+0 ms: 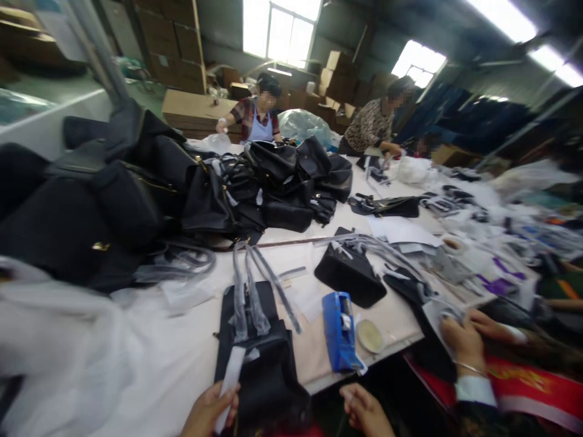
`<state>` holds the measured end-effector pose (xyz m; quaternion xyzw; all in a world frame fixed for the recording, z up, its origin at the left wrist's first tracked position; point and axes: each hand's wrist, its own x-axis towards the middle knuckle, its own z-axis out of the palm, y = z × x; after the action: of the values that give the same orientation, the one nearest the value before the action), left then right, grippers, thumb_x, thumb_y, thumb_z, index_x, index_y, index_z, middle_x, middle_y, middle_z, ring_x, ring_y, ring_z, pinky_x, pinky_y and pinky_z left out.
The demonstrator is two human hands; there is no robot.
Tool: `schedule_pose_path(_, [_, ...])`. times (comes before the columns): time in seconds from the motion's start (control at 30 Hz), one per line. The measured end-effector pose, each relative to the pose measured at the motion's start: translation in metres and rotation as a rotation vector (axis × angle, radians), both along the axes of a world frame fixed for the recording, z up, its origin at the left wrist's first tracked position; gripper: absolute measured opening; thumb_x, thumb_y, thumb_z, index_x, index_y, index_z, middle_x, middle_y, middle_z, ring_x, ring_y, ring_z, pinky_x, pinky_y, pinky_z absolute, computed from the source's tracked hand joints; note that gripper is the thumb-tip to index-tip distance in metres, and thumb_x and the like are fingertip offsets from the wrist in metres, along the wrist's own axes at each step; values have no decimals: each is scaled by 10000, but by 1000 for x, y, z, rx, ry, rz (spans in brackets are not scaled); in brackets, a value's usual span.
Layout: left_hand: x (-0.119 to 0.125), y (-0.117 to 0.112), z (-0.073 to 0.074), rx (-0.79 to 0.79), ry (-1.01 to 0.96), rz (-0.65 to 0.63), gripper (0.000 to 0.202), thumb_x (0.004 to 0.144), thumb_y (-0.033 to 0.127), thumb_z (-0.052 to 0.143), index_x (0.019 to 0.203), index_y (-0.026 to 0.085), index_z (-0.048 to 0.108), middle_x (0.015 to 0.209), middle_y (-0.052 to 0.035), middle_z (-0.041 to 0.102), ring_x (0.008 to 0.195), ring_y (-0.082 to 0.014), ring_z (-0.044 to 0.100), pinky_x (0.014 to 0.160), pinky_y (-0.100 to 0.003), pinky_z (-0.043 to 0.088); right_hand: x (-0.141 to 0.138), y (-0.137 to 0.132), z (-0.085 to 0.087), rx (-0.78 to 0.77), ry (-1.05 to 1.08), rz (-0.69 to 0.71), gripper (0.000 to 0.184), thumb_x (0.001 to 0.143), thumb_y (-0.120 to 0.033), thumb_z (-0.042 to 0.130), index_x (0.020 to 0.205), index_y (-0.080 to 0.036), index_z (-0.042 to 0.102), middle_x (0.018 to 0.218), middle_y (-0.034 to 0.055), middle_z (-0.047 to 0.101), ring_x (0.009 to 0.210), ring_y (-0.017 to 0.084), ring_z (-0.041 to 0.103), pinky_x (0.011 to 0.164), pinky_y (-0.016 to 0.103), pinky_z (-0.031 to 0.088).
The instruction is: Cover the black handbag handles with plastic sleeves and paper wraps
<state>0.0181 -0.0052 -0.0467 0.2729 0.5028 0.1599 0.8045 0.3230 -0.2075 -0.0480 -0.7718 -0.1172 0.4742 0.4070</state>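
Note:
My left hand (210, 409) pinches a white strip (231, 379) between thumb and fingers, over the left side of a black bag (268, 370). That bag lies on the table's near edge, its straps (248, 297) wrapped in clear plastic. My right hand (365, 411) is off the table's edge, right of the bag, its thumb and fingertips drawn together. Whether it holds something small there I cannot make out. Just beyond it stands a blue tape dispenser (339, 334), with a round tape roll (369, 336) beside it.
Black bags (218, 200) are heaped along the left and far side. White wrapping (68, 358) covers the near left. A smaller black bag (350, 273) lies behind the dispenser. At right, a co-worker's hands (464, 340) hold white material. Two people work across the table.

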Motion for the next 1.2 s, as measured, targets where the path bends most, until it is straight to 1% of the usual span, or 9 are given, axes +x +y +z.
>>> schedule_pose_path(0.13, [1, -4, 3, 93, 18, -20, 398, 692, 482, 730, 846, 127, 635, 640, -2, 614, 516, -95, 500, 478, -209, 382, -46, 64, 36, 188, -72, 331, 332, 835, -488, 535, 970, -204, 640, 739, 0, 611, 636, 141, 544, 620, 257, 428])
schedule_pose_path(0.23, [-3, -8, 0, 143, 20, -26, 382, 747, 465, 682, 898, 122, 607, 646, 7, 594, 514, -90, 485, 474, -209, 366, -96, 114, 56, 299, -17, 536, 255, 881, -395, 495, 966, -213, 652, 749, -3, 620, 657, 146, 556, 610, 240, 424])
schedule_pose_path(0.33, [-7, -11, -2, 189, -38, -33, 329, 775, 417, 660, 899, 122, 582, 657, 15, 574, 514, -83, 472, 479, -209, 362, -136, 149, 59, 402, -46, 707, 205, 890, -282, 479, 882, -214, 672, 735, -10, 634, 672, 144, 579, 631, 233, 423])
schedule_pose_path(0.43, [-10, -12, -2, 196, -116, -22, 292, 783, 368, 652, 909, 122, 556, 668, 18, 568, 515, -78, 473, 485, -207, 362, -155, 165, 50, 449, -65, 801, 227, 883, -184, 440, 850, -210, 664, 726, -12, 659, 683, 144, 617, 681, 235, 438])
schedule_pose_path(0.57, [-13, -10, -3, 175, -174, -10, 265, 817, 340, 604, 955, 128, 524, 675, 7, 592, 499, -75, 471, 480, -207, 348, -158, 170, 39, 422, -271, 847, 234, 853, -143, 455, 895, -222, 671, 754, -7, 664, 711, 146, 625, 681, 225, 429])
schedule_pose_path(0.73, [-13, -9, -5, 160, -171, -4, 212, 810, 320, 595, 887, 151, 493, 623, 22, 580, 466, -73, 452, 454, -201, 325, -156, 173, 41, 408, -436, 954, 242, 867, -145, 444, 918, -252, 656, 851, -8, 677, 777, 138, 634, 680, 205, 408])
schedule_pose_path(0.83, [-14, -9, -3, 145, -176, -11, 194, 812, 307, 595, 875, 165, 478, 628, 21, 585, 472, -73, 456, 458, -197, 323, -156, 174, 40, 329, -505, 990, 287, 863, -152, 452, 1080, -273, 595, 850, -5, 679, 781, 156, 643, 678, 221, 403])
schedule_pose_path(0.93, [-15, -8, 1, 126, -206, -4, 188, 817, 298, 598, 877, 168, 476, 625, 22, 577, 468, -69, 444, 456, -198, 312, -158, 176, 34, 230, -517, 937, 471, 821, -157, 502, 1276, -255, 436, 779, -12, 656, 735, 178, 639, 654, 239, 399])
schedule_pose_path(1.2, [-26, 4, 5, -123, -395, 93, 185, 818, 242, 618, 948, 141, 533, 616, 39, 493, 469, -51, 386, 477, -216, 285, -171, 181, 13, 284, -279, 734, 519, 835, -175, 469, 1335, -251, 352, 700, -50, 565, 654, 150, 593, 611, 222, 397])
